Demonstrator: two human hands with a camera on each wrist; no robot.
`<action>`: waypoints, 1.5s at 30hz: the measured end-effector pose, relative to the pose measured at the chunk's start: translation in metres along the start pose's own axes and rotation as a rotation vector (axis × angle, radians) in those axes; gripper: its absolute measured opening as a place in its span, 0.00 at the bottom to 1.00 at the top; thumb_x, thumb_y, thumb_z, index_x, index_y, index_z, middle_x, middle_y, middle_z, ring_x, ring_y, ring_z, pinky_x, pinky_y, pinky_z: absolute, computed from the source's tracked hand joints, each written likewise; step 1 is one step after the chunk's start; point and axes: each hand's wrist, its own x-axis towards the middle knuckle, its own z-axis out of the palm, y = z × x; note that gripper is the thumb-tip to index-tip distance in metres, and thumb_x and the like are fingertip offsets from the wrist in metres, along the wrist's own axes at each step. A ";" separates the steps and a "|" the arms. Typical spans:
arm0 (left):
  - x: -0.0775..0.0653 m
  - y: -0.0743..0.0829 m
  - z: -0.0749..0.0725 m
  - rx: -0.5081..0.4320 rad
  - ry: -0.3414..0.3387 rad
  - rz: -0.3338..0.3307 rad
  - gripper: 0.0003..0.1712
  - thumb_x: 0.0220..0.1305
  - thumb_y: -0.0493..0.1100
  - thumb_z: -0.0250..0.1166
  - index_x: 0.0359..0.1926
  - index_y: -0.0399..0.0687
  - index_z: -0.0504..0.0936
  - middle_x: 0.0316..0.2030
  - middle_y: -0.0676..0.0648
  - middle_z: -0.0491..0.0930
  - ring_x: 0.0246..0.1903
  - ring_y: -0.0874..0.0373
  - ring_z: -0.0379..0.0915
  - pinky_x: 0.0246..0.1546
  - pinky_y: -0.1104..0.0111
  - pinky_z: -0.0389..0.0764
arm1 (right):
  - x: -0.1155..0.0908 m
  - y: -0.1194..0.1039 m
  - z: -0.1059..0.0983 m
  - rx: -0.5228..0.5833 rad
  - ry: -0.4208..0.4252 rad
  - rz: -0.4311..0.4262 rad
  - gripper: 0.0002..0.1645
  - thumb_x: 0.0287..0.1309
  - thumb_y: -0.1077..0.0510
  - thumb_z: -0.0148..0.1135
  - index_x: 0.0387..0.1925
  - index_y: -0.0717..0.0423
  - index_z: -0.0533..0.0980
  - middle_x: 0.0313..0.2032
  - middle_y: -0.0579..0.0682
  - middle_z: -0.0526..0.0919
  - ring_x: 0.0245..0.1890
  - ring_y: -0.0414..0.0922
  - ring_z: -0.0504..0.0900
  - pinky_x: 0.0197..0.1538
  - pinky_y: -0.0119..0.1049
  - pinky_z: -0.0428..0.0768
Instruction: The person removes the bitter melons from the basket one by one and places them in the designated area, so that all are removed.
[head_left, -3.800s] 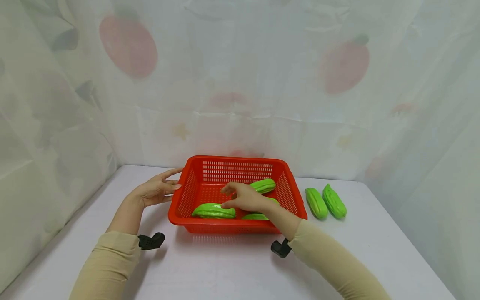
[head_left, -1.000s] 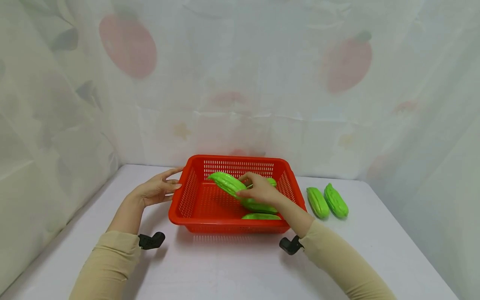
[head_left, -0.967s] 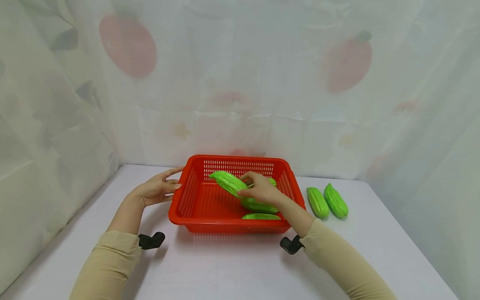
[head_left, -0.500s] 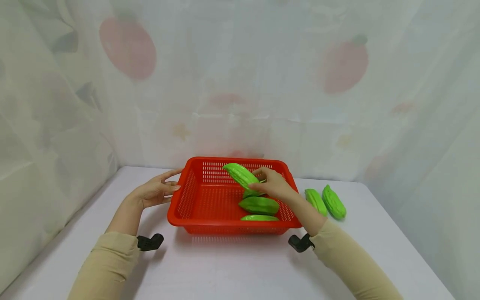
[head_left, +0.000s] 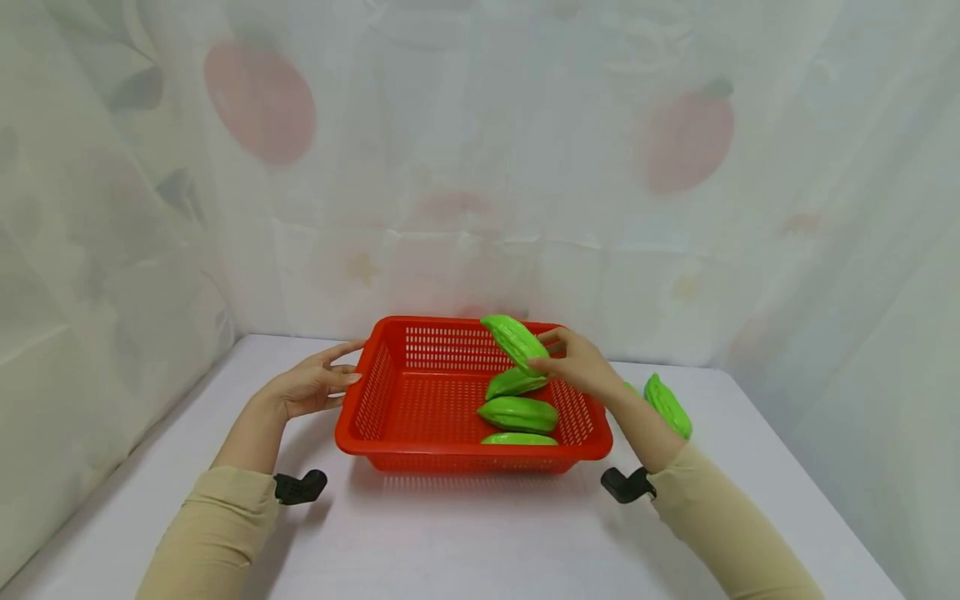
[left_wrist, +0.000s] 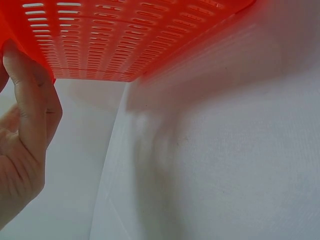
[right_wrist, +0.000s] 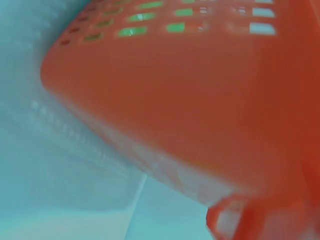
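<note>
In the head view, my right hand pinches a light green, ridged bitter melon by its lower right end. The melon tilts over the right half of a red slotted plastic basket. Beneath it, three more bitter melons lie on the basket's right side: one at the back, one darker in the middle and one along the front wall. My left hand grips the basket's left rim; the left wrist view shows its bent fingers against the red edge.
Right of the basket, a bitter melon lies on the white table; another beside it is mostly hidden by my right forearm. A pale printed curtain hangs behind. The right wrist view is blurred and filled by the basket wall.
My right hand has taken the bitter melon from the basket's front left, lifted it and carried it rightward over the others. My left hand stays on the rim.
</note>
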 end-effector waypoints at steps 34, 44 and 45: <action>0.002 -0.001 -0.003 0.010 -0.004 0.005 0.44 0.70 0.37 0.57 0.79 0.54 0.43 0.44 0.55 0.82 0.41 0.63 0.81 0.44 0.69 0.84 | -0.035 0.054 -0.067 -0.005 0.156 0.122 0.41 0.65 0.47 0.62 0.70 0.64 0.60 0.65 0.70 0.70 0.58 0.59 0.80 0.58 0.47 0.82; 0.004 -0.002 -0.003 0.006 -0.010 0.008 0.44 0.70 0.37 0.57 0.79 0.54 0.43 0.43 0.55 0.82 0.40 0.63 0.81 0.43 0.69 0.84 | -0.042 0.078 -0.086 -0.016 0.191 0.181 0.43 0.66 0.47 0.61 0.71 0.67 0.57 0.65 0.72 0.69 0.53 0.55 0.83 0.58 0.43 0.83; 0.004 -0.003 -0.003 0.006 -0.010 0.007 0.45 0.70 0.37 0.57 0.79 0.54 0.43 0.43 0.55 0.82 0.40 0.63 0.81 0.43 0.69 0.84 | -0.043 0.080 -0.088 -0.022 0.195 0.184 0.43 0.66 0.47 0.61 0.71 0.67 0.57 0.65 0.73 0.69 0.53 0.55 0.84 0.57 0.42 0.83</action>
